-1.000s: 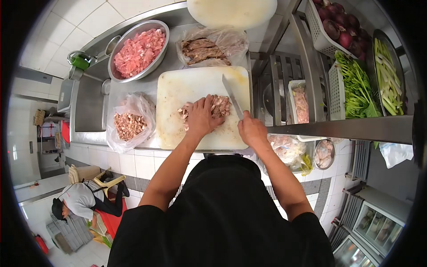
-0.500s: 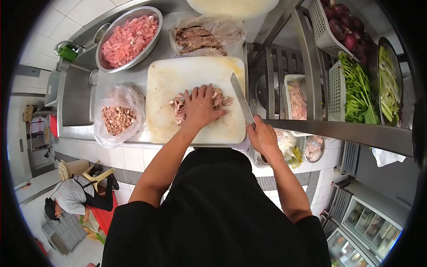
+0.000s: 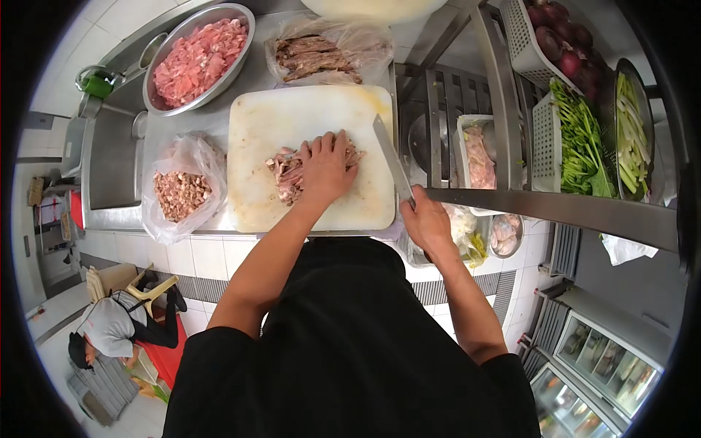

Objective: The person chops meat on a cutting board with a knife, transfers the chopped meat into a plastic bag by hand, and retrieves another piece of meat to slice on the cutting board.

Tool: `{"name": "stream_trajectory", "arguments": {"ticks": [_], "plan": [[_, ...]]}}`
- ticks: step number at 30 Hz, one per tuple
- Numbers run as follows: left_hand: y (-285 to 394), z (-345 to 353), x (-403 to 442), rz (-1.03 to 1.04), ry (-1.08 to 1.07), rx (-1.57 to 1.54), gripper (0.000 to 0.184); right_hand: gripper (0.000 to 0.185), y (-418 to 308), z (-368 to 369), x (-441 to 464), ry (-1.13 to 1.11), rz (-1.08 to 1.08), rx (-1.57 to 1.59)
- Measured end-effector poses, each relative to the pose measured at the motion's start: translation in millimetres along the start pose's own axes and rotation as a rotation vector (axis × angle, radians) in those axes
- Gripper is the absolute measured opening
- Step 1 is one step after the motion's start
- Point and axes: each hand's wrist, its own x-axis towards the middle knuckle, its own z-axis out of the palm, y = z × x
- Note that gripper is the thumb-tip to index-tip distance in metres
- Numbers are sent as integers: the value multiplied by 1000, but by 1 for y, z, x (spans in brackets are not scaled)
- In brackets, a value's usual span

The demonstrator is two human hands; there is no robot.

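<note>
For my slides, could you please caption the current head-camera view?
Left hand resting on cut meat on a white cutting board, right hand holding a knife by the board's edge.

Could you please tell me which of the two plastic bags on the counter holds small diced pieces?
The bag left of the cutting board holds them; the other bag, just beyond the board, holds long, dark strips.

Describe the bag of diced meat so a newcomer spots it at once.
On the steel counter, find the white cutting board. Left of it sits a plastic bag of small pinkish cubes; the other bag, beyond the board, holds long dark strips.
</note>
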Motion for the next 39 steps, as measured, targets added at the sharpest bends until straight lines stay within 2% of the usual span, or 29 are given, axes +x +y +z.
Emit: {"name": "stream_trajectory", "arguments": {"ticks": [2, 4, 5, 6, 7, 10, 13, 15, 17, 22, 24, 25, 27, 28, 30, 35, 39], "plan": [[3, -1, -1, 8, 49, -32, 75, 28, 0, 11, -1, 60, -135, 10], [1, -4, 0, 9, 96, -61, 76, 26, -10, 19, -7, 94, -167, 3], [-2, -6, 2, -4, -29, -83, 80, 24, -15, 24, -12, 127, -202, -5], [-4, -7, 4, -17, -151, -106, 84, 20, -18, 29, -16, 103, -209, 4], [-6, -4, 4, -18, -150, -105, 84, 20, -21, 32, -20, 103, -210, 4], [-6, -8, 1, 15, -58, -75, 82, 19, -25, 28, -30, -41, -172, 59], [-11, -11, -6, 33, 14, -77, 77, 23, -20, 9, -29, -52, -127, 149], [-17, -4, -5, 124, 19, -100, 74, 26, -15, 4, -20, -57, -102, 126], [-19, -2, -3, 146, 6, -106, 75, 27, -10, 4, -10, 34, -152, 141], [-24, -7, -2, 205, -12, -149, 74, 27, -9, 4, 10, 9, -161, -78], [-22, -15, -3, 218, 94, -193, 63, 26, -16, -3, 8, 23, -159, -43], [-22, -20, 0, 218, 91, -195, 63, 26, -17, -5, 7, 20, -156, -43], [-25, -25, 10, 239, 52, -360, 48, 25, -17, -7, 3, 28, -200, -35], [-25, -23, 12, 238, 49, -363, 48, 25, -19, -9, 1, 24, -198, -37], [-24, -22, 16, 242, 24, -338, 36, 24, -23, -13, -1, -25, -204, -102], [-24, -14, 16, 204, -9, -348, 32, 23, -26, -13, 4, -78, -214, -140], [-25, -8, 18, 206, 12, -378, 31, 23, -31, 24, 49, -99, -214, -124]]}}
